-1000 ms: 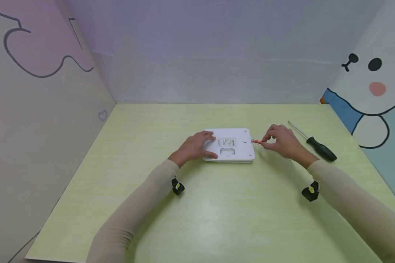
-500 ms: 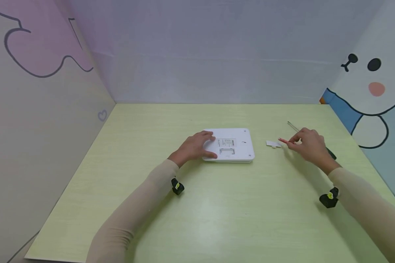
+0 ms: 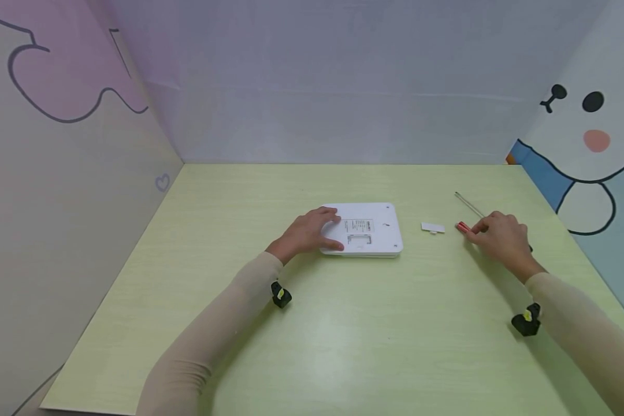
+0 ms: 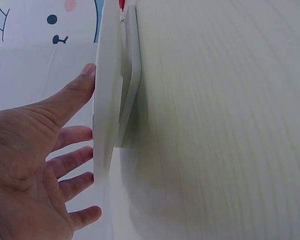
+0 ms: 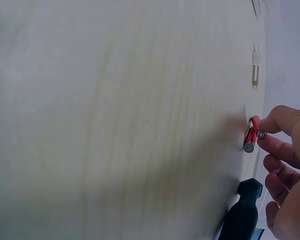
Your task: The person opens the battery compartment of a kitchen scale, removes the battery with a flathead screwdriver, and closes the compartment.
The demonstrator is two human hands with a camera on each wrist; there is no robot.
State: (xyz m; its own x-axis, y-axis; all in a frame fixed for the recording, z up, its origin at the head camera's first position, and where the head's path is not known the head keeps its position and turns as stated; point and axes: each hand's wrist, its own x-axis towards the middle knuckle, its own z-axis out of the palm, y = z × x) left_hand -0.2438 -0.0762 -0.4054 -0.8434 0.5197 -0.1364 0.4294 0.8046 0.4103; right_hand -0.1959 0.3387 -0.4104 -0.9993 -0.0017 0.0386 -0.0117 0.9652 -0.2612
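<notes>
A white flat device (image 3: 379, 231), like a kitchen scale turned upside down, lies on the table with its label and battery compartment (image 3: 359, 239) facing up. My left hand (image 3: 308, 231) rests on its left end, thumb and fingers spread; in the left wrist view the fingertips press its face. Near the small white battery cover (image 3: 433, 228), my right hand (image 3: 501, 240) pinches a red battery (image 5: 256, 122) between thumb and forefinger. A second red battery (image 5: 249, 143) lies on the table right beside it, close enough that I cannot tell whether they touch.
A screwdriver lies to the right, its metal shaft (image 3: 470, 203) showing behind my right hand and its dark handle (image 5: 241, 212) in the right wrist view. Printed wall panels (image 3: 343, 115) stand along the table's (image 3: 317, 346) back and sides.
My right hand has moved right, from the device's right edge to beside the screwdriver, with the red battery. The battery cover came into sight. My left hand and the device have stayed in place.
</notes>
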